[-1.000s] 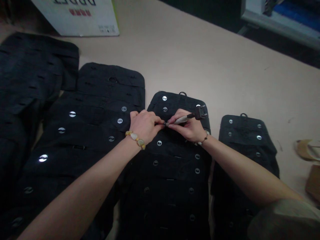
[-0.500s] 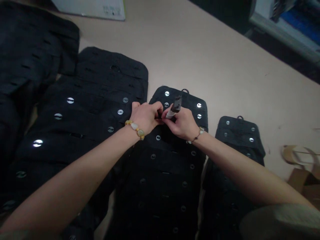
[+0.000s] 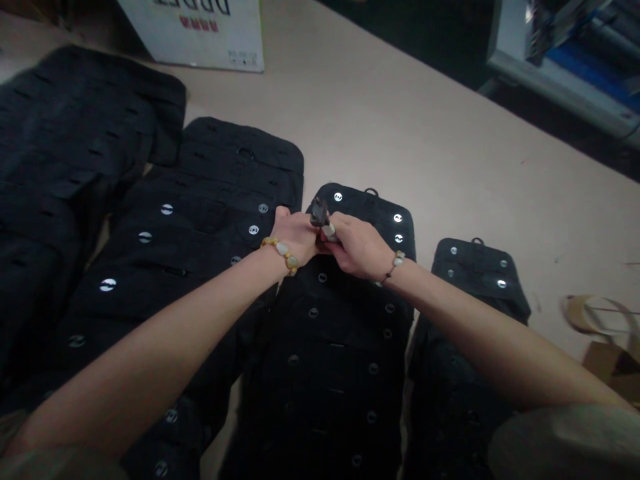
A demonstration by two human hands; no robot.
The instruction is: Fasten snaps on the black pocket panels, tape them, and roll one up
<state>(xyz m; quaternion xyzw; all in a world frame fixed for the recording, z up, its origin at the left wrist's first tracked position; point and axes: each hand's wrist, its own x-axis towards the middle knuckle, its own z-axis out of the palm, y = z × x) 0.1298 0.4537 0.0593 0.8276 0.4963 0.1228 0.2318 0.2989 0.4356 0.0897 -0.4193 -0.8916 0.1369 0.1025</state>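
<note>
Black fabric panel (image 3: 350, 297), slim hand tool (image 3: 319, 213)

My right hand (image 3: 361, 244) is closed round the slim hand tool's pale handle; its dark head tips up beside my left hand (image 3: 296, 231). The left hand meets the right, but its fingertips are hidden, so I cannot tell how far they are parted or whether they grip anything. Directly beneath my fingers lies the black fabric panel, set with metal discs (image 3: 338, 197). Its rounded end and small loop (image 3: 371, 189) reach past my fingertips, well short of the table's (image 3: 390, 127) far edge. One wider panel (image 3: 220, 180) lies to the left, another panel (image 3: 477, 267) to the right.
</note>
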